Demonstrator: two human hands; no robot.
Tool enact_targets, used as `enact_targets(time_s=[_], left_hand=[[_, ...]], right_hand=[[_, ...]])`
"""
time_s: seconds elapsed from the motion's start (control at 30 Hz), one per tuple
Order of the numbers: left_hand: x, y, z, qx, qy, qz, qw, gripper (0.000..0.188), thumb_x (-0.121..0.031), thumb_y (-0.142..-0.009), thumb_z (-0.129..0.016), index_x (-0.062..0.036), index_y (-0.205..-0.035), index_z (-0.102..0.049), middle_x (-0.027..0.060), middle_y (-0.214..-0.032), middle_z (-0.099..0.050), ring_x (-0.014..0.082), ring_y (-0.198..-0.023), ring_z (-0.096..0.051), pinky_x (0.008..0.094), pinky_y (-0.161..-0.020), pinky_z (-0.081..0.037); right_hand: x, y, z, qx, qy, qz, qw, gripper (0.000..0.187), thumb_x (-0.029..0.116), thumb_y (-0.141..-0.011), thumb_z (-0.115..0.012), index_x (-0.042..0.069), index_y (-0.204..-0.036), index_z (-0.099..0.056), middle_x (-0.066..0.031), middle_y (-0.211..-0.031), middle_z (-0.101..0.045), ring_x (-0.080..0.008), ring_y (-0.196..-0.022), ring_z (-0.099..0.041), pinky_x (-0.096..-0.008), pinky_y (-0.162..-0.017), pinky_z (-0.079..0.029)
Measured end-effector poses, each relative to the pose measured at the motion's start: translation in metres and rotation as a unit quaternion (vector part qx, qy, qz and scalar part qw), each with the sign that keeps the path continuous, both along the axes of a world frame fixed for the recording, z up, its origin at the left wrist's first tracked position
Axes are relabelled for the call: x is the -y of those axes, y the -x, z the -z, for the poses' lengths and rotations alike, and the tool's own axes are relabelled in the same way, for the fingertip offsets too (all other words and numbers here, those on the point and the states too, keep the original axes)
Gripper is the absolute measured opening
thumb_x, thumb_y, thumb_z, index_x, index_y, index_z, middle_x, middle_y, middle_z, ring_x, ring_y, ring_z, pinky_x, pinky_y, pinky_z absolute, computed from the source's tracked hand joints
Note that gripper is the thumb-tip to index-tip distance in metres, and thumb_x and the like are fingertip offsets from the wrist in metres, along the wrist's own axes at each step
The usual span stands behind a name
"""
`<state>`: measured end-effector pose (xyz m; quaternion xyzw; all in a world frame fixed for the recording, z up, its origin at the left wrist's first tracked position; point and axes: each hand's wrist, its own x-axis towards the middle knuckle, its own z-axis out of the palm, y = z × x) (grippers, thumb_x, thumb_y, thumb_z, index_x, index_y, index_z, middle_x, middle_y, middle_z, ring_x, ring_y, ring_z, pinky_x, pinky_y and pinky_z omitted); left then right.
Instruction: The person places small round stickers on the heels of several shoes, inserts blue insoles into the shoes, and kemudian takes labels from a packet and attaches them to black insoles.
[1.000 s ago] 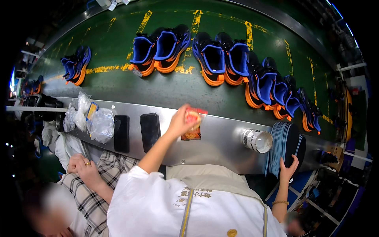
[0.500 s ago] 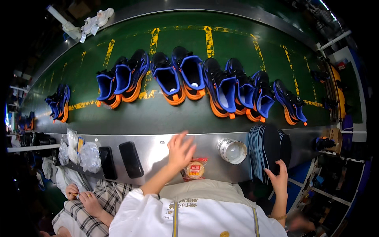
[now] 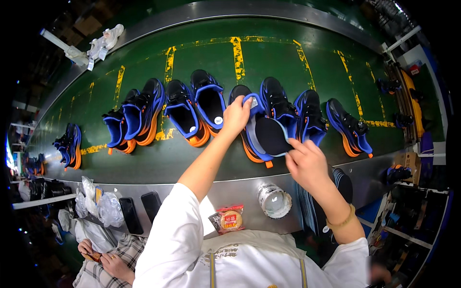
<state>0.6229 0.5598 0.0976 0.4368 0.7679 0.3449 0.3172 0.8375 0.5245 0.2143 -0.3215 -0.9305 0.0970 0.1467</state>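
My left hand [image 3: 237, 115] is closed on the tongue of a black sneaker [image 3: 254, 152] with blue lining and an orange sole. A pale label [image 3: 253, 102] shows beside its fingertips. In my right hand [image 3: 307, 161] a black insole [image 3: 272, 136] with a light blue edge is pinched by one end, and it lies tilted over the shoe's opening. The insole hides much of the shoe's inside. Close on the right stands another sneaker [image 3: 277, 103] of the same kind. Below my right forearm a stack of insoles [image 3: 307, 204] is partly covered.
Several matching sneakers [image 3: 141, 113] stand along the green belt [image 3: 192, 57]. On the metal ledge are a white tub [image 3: 274, 200], a wrapped biscuit [image 3: 230, 220], two phones [image 3: 129, 215] and clear plastic bags [image 3: 110, 209]. At lower left, a co-worker's hands [image 3: 108, 261] hold something small.
My left hand has reached forward from above the ledge and taken hold of the shoe's tongue. My right hand has brought an insole from the stack to the shoe.
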Motion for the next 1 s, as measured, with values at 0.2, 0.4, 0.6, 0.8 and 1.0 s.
enact_targets(time_s=[0.2, 0.4, 0.6, 0.8, 1.0], left_hand=[[0.009, 0.003, 0.009, 0.083, -0.006, 0.002, 0.997, 0.039, -0.036, -0.085, -0.051, -0.0029, -0.105, -0.057, 0.0158, -0.08, -0.062, 0.026, -0.077, -0.059, 0.0352, -0.071, -0.045], [0.013, -0.011, 0.012, 0.086, -0.126, -0.015, 0.988, 0.041, -0.033, -0.085, -0.053, 0.0004, -0.109, -0.055, 0.019, -0.093, -0.063, 0.0289, -0.089, -0.061, 0.0338, -0.078, -0.045], [0.017, -0.031, 0.014, 0.465, -0.095, -0.13, 0.87, 0.035, -0.028, -0.09, -0.051, -0.0007, -0.111, -0.052, 0.007, -0.101, -0.059, 0.0128, -0.094, -0.052, 0.0259, -0.084, -0.04], [0.026, -0.042, 0.022, 0.412, -0.071, -0.185, 0.889, 0.047, -0.035, -0.086, -0.056, 0.0027, -0.112, -0.05, 0.015, -0.105, -0.055, 0.0191, -0.097, -0.052, 0.0286, -0.083, -0.04], [0.027, -0.008, 0.02, 0.224, -0.074, 0.067, 0.969, 0.055, -0.035, -0.084, -0.06, 0.0055, -0.118, -0.046, 0.0091, -0.09, -0.061, 0.0115, -0.08, -0.055, 0.0241, -0.069, -0.044]], right_hand=[[-0.007, 0.058, 0.077, 0.098, 0.059, 0.052, 0.992, 0.007, 0.007, -0.072, -0.054, 0.001, -0.072, -0.059, -0.0141, -0.084, -0.059, -0.027, -0.073, -0.058, -0.0351, -0.065, -0.05], [-0.017, 0.083, 0.12, 0.157, 0.103, 0.137, 0.973, 0.01, 0.007, -0.076, -0.052, -0.002, -0.08, -0.056, -0.0195, -0.087, -0.057, -0.0303, -0.07, -0.062, -0.0363, -0.063, -0.052], [0.001, 0.068, 0.077, 0.157, 0.11, 0.101, 0.976, 0.032, 0.028, -0.074, -0.062, 0.003, -0.094, -0.057, -0.0215, -0.101, -0.053, -0.0346, -0.082, -0.057, -0.0397, -0.072, -0.05], [-0.014, 0.042, 0.042, 0.3, 0.227, 0.098, 0.921, 0.043, 0.032, -0.065, -0.067, 0.003, -0.095, -0.06, -0.0202, -0.089, -0.059, -0.0346, -0.088, -0.057, -0.0398, -0.075, -0.049], [-0.038, 0.042, 0.052, 0.228, 0.282, -0.033, 0.931, 0.017, 0.016, -0.067, -0.058, 0.001, -0.073, -0.064, -0.0186, -0.071, -0.06, -0.031, -0.078, -0.059, -0.0404, -0.073, -0.048]])
